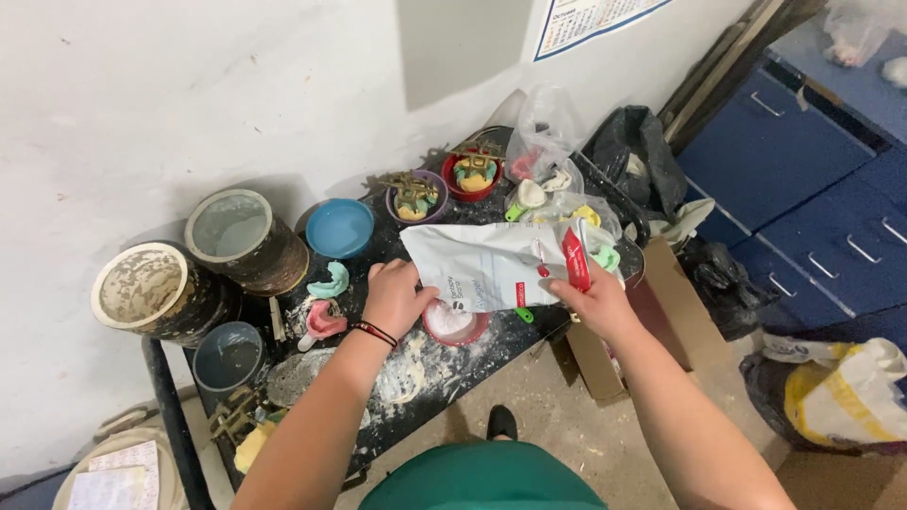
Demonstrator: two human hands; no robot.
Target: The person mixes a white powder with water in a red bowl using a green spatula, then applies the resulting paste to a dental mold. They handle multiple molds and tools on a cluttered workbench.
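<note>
Left hand (397,295): closed on the lower corner of a white pouch (482,266), fingers curled over its edge; black and red bands at the wrist. Right hand (595,300): pinching the pouch's other end, by its red strip, fingers closed on it.

Pouch: held lying across, above the dark table (416,373), its low corner tipped over a red bowl (455,325).

Red bowl: holds white powder, stands on the table just under the pouch, between the two hands.

Table: dusted with white powder in front of the bowl.

Blue bowl (340,228): behind the left hand, near the wall.

Purple bowl (417,198) and second red bowl (474,174): farther back, each holding a brass-coloured frame with a cast.

Pink tray (324,321) and green tray (331,281): left of the left hand, near it.

Two crusted tins (203,269): at the table's left end, with a grey cup (229,355) in front of them.

Clear bags (553,142): behind the pouch, contents unclear.

Blue cabinet (803,179): to the right, well apart from the table.
</note>
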